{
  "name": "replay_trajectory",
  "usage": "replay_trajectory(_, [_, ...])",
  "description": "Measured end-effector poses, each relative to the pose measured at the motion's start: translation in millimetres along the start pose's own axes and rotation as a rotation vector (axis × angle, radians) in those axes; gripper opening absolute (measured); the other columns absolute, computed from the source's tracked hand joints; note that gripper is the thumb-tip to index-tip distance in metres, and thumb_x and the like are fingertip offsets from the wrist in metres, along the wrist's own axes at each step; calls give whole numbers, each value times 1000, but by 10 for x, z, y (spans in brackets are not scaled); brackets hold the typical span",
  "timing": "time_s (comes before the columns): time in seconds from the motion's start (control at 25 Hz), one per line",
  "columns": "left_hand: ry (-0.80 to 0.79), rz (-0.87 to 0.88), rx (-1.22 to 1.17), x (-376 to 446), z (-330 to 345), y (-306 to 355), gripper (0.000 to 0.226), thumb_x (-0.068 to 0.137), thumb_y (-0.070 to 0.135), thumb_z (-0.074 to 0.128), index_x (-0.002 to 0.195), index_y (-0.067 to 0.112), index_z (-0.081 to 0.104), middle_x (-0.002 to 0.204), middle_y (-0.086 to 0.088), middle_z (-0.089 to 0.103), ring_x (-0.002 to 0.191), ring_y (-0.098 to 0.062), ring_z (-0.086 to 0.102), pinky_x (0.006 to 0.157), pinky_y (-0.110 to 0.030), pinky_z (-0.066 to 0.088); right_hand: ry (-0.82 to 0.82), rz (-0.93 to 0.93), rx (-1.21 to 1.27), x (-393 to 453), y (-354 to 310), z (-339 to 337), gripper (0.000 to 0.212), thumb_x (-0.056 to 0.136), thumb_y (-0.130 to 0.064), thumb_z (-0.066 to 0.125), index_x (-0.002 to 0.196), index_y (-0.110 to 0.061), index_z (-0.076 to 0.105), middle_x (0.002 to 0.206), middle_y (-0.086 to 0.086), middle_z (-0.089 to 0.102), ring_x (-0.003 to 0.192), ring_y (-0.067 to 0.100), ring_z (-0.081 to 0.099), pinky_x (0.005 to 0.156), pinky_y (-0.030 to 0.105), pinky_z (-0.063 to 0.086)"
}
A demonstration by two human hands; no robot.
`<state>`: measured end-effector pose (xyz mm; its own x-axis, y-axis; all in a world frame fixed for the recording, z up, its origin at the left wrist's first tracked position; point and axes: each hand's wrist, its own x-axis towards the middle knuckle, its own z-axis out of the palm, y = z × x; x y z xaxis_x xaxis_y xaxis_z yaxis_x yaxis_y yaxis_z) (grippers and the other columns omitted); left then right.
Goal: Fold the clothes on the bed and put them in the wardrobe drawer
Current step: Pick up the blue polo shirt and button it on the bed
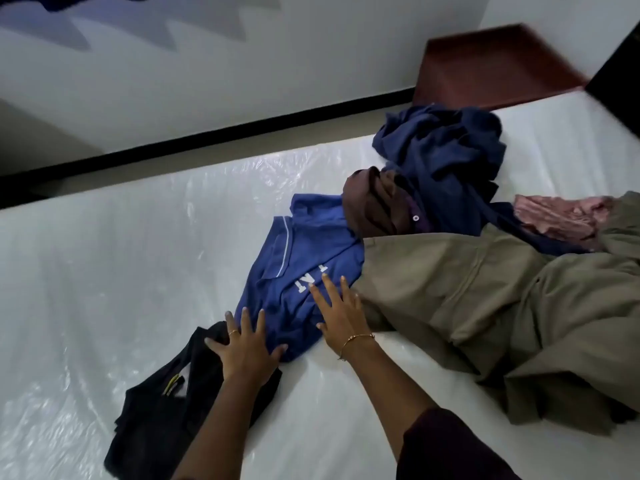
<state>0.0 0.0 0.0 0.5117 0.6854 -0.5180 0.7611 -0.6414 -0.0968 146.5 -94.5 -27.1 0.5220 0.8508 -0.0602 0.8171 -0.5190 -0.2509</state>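
Note:
A blue polo shirt (294,258) with white letters lies on the white mattress (121,271) wrapped in clear plastic. My left hand (242,348) lies flat with spread fingers on the shirt's lower left edge, partly over a black garment (166,403). My right hand (339,310) presses flat on the blue shirt near the letters, next to a large khaki garment (485,306). Behind them lie a brown garment (374,202), a crumpled navy garment (446,157) and a pink garment (561,220).
A reddish-brown tray-like panel (491,64) stands past the bed's far right corner. A black strip (207,143) runs along the far side of the mattress under the white wall. A dark object (620,74) is at the right edge.

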Motion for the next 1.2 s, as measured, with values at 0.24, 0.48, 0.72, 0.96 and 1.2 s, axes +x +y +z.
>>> replay_trajectory(0.24, [-67,-142,-79,122,245,-106,76,92,29,54,150,29,4,156,-6,-10,141,-37,7,100,-50,40,-95,29,29,163,-230,356,69,74,-7,75,134,-28,49,152,15,27,131,53,28,90,57,45])
replay_trajectory(0.48, [209,-164,-82,90,194,-154,37,90,4,47,127,10,44,129,-12,44,118,-28,41,88,-30,43,176,29,178,373,-274,220,16,51,3,73,50,-11,65,52,5,60,43,22,56,38,17,41])
replay_trajectory(0.72, [654,169,-142,-26,-398,15,35,70,-1,37,90,-4,66,65,-15,63,60,-36,58,51,-35,47,500,260,604,415,-461,-516,20,79,10,46,82,7,65,74,24,63,69,39,59,59,41,50])
replay_trajectory(0.96, [1070,381,-101,-393,-1855,555,26,75,19,39,73,14,64,73,-4,60,64,-24,55,53,-30,39,850,140,661,509,-471,-1896,29,79,-11,37,78,2,63,70,17,64,64,32,59,57,31,44])
replay_trajectory(1.2, [1587,514,-236,-1200,-3602,1026,25,79,30,46,88,19,66,79,-3,56,70,-23,52,60,-31,33,1159,112,807,295,-536,-3929,8,85,4,53,88,3,61,86,16,64,78,22,56,70,26,43])
